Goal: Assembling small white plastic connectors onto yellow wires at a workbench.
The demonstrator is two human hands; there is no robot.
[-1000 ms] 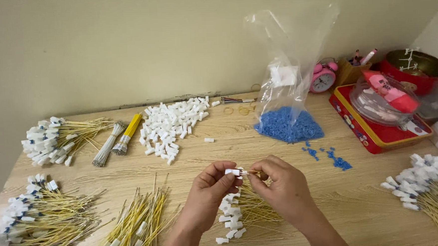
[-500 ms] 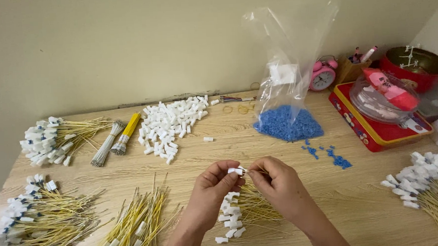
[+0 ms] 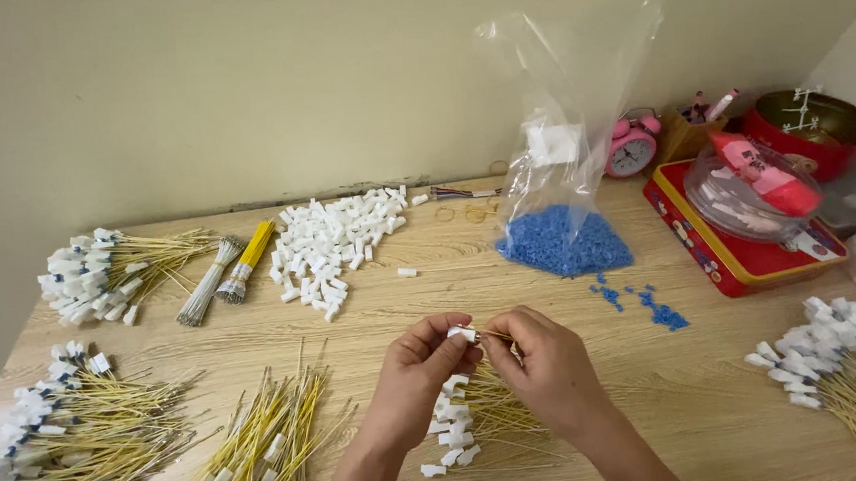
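The left hand (image 3: 417, 360) pinches a small white plastic cap (image 3: 463, 334), and the right hand (image 3: 542, 359) pinches a thin yellow wire (image 3: 496, 335) lying roughly level, tip pointing left into the cap. Both hover over a little pile of capped wires (image 3: 469, 422) on the wood-grain surface (image 3: 709, 392). Hands sit basically where they were half a second ago.

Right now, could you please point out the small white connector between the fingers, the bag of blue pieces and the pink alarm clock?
White connector (image 3: 463, 333), head view: its visible end.
Bag of blue pieces (image 3: 563, 241), head view: the blue heap inside.
Pink alarm clock (image 3: 630, 152), head view: its dial.
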